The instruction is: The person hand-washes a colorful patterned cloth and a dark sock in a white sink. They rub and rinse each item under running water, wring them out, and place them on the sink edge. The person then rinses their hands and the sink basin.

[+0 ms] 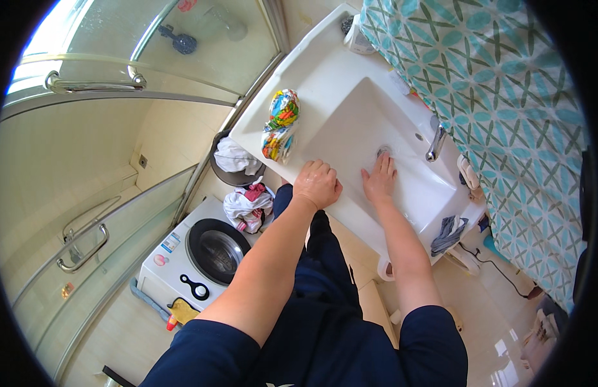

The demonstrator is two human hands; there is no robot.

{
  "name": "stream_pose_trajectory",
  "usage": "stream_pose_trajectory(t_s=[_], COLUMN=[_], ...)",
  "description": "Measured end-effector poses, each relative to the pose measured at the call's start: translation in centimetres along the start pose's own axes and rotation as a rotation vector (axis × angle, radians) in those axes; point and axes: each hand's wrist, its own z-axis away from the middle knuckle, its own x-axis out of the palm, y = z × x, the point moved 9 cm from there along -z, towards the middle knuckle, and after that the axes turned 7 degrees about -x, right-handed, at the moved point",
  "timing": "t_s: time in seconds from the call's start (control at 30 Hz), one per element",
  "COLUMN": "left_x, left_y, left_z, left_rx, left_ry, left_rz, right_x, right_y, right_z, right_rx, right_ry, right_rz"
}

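Note:
My left hand (317,184) rests on the front rim of the white washbasin (323,96), its fingers curled and no object visible in it. Inside the bowl, my right hand (380,179) lies palm down with fingers extended, the fingertips at the metal drain (384,151). The skin of both hands looks wet. A twisted multicoloured cloth (281,126) sits on the basin's ledge, beyond my left hand. To the right of the bowl stands a chrome faucet (435,144); no running water can be made out. A grey-blue striped cloth (448,234) hangs over the basin's right end.
A patterned curtain (492,96) overhangs the basin's far side near a white bottle (361,41). At the left are a dark tub (226,176) with white cloth, a pile of clothes (249,208) and a washing machine (175,261). Glass shower panels (110,92) stand farther left.

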Motion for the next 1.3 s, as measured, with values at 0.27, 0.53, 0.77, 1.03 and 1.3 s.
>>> stream_pose_trajectory(t_s=[0.27, 0.53, 0.77, 1.03, 1.3], left_x=[-7.0, -11.1, -4.9, 5.8, 7.1], left_y=[0.4, -11.2, -7.8, 0.7, 1.6], left_z=[0.3, -4.3, -5.4, -8.7, -3.1], left_rx=[0.185, -0.352, -0.582, -0.416, -0.05], left_ry=[0.218, 0.084, -0.251, -0.046, -0.374], left_rz=[0.324, -0.027, 0.776, 0.168, -0.059], right_x=[-0.7, -2.2, -5.6, -3.5, -1.7], right_y=[0.4, 1.9, -1.9, 2.3, 8.4], right_z=[1.8, 7.9, 12.5, 11.6, 5.3], right_rx=[0.098, 0.377, 0.553, 0.871, 0.611], right_ry=[-0.026, 0.084, 0.153, 0.479, 0.688], right_rz=[-0.187, -0.45, -1.677, -1.664, -0.574])
